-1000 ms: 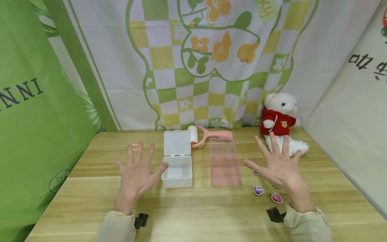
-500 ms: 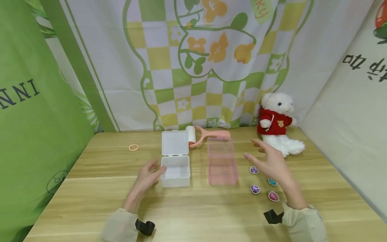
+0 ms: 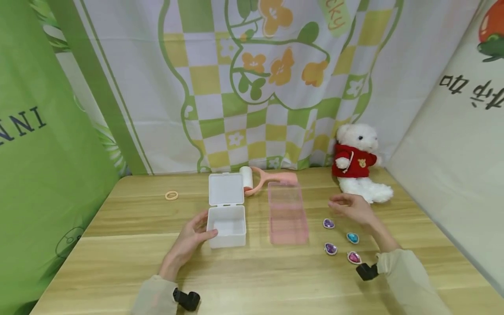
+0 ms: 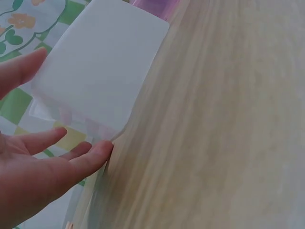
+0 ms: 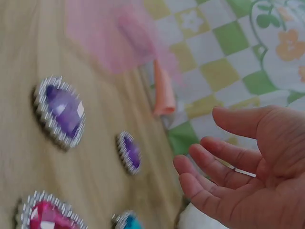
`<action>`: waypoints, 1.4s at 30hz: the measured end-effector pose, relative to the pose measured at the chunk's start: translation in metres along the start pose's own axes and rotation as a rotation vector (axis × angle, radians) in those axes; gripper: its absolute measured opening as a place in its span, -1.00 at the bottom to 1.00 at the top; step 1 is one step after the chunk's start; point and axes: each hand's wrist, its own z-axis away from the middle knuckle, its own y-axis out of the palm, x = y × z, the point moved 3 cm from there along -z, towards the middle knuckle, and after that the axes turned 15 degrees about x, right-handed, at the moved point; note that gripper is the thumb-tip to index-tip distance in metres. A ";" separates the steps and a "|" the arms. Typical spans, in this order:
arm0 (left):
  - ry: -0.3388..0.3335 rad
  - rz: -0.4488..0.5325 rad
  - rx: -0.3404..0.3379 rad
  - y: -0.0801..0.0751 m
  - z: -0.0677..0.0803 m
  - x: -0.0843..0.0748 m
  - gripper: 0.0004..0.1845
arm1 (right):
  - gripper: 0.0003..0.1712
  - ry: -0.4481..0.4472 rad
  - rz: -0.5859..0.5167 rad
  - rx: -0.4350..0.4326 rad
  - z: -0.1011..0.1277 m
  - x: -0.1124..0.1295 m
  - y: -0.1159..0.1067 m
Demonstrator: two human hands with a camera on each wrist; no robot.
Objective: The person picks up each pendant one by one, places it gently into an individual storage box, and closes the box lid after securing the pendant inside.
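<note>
Left hand (image 3: pixel 189 238) now lower, fingers loosely touching the open white hinged plastic box (image 3: pixel 227 218) at frame centre, right hand (image 3: pixel 351 207) drawn back, relaxed and empty, above four heart-shaped gems (image 3: pixel 330 248), box lid upright.

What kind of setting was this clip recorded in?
Probably a staged tabletop booth, not a lived-in room: a wooden table is walled in by a checked floral cloth and green banner, with props laid out, such as a teddy bear and heart gems.

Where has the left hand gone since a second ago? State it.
Yes: the left hand moved right and down, from spread above the table to touching the white box.
</note>
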 end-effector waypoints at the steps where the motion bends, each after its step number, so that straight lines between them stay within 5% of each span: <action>1: 0.003 0.003 0.006 -0.001 0.000 0.000 -0.17 | -0.46 0.012 -0.022 0.026 -0.003 -0.006 0.000; 9: -0.003 0.031 0.044 -0.005 0.003 -0.001 -0.16 | -0.49 0.123 0.009 0.214 -0.015 -0.038 0.007; 16: 0.000 0.050 0.064 -0.006 0.002 0.000 -0.14 | -0.56 0.104 0.185 0.157 -0.019 -0.043 0.011; 22: 0.005 0.066 0.082 -0.004 0.001 0.002 -0.14 | -0.65 0.092 0.232 0.128 -0.016 -0.039 0.014; 35: 0.013 0.057 0.064 -0.002 0.001 0.001 -0.16 | -0.68 0.099 0.040 0.121 -0.013 -0.030 0.010; 42: 0.001 0.045 0.054 -0.002 0.002 0.003 -0.15 | -0.58 0.068 -0.113 0.102 -0.012 -0.005 0.014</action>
